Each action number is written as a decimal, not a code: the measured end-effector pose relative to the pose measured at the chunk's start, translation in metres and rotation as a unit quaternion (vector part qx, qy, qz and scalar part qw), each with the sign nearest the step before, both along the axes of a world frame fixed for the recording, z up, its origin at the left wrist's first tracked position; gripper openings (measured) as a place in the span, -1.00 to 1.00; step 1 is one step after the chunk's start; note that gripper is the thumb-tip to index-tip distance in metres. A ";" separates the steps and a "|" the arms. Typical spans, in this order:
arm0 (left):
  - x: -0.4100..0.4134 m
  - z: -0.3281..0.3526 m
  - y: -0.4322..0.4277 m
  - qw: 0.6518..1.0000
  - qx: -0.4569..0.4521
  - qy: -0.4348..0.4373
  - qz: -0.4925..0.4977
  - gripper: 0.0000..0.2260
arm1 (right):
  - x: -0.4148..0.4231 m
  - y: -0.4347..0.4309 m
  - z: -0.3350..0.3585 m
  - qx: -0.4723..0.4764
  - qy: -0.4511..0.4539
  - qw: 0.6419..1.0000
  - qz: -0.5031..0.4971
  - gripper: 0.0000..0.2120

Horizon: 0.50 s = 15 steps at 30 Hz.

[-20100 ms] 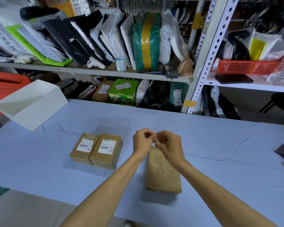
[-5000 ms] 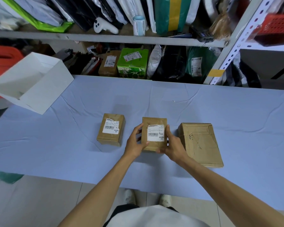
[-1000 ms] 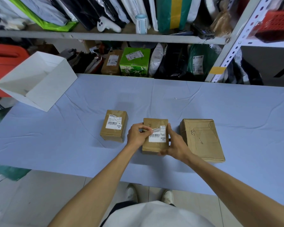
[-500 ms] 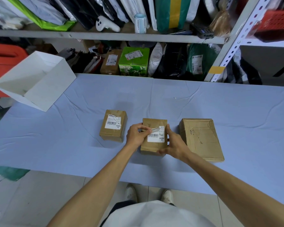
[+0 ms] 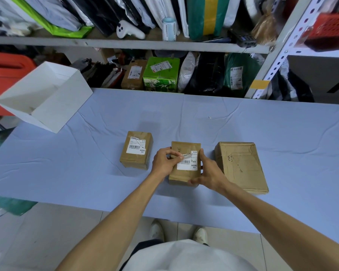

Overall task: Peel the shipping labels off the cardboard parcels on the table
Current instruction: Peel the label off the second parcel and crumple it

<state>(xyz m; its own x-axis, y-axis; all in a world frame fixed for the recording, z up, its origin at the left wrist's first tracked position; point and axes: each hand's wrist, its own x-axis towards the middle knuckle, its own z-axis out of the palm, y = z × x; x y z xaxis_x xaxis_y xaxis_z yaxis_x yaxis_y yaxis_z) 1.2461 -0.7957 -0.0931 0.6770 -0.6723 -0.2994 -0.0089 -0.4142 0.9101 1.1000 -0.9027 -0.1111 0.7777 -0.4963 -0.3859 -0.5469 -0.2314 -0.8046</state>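
Three brown cardboard parcels lie on the blue-covered table [image 5: 184, 118]. The middle parcel [image 5: 181, 176] carries a white shipping label [image 5: 191, 163] whose upper left corner is lifted and folded back. My left hand [image 5: 163, 160] pinches that lifted corner. My right hand [image 5: 207, 173] grips the parcel's right side and front edge. The left parcel [image 5: 136, 150] has a white label [image 5: 137, 146] stuck on top. The larger right parcel [image 5: 241, 166] shows bare cardboard with no label on top.
A white open box [image 5: 45, 96] stands tilted at the table's left end. Behind the table, shelves [image 5: 125, 44] hold mailer bags, a green carton [image 5: 160, 75] and other parcels. A red basket [image 5: 333, 26] sits on the upper right shelf.
Since five seconds ago my left hand took the label's upper left corner and has peeled it down and to the right. My right hand keeps holding the middle parcel.
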 end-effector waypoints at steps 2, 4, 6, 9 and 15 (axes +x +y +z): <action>0.000 -0.001 0.000 1.000 0.004 -0.002 0.000 -0.83 | 0.000 0.000 0.003 0.028 -0.001 0.999 -0.016 -0.50; 0.000 -0.002 0.000 1.000 0.012 -0.007 0.003 -0.84 | 0.000 0.001 0.006 0.056 0.012 0.998 -0.026 -0.29; -0.001 -0.002 -0.001 1.000 0.017 -0.011 0.004 -0.85 | 0.000 0.002 0.007 0.018 0.025 1.000 -0.005 0.04; -0.001 -0.002 -0.002 1.000 0.019 -0.005 0.006 -0.87 | -0.002 0.000 0.005 0.013 0.026 1.000 0.001 -0.05; -0.002 -0.002 -0.001 1.000 0.023 -0.006 0.008 -0.88 | -0.004 0.001 0.006 0.036 0.018 0.999 -0.021 -0.22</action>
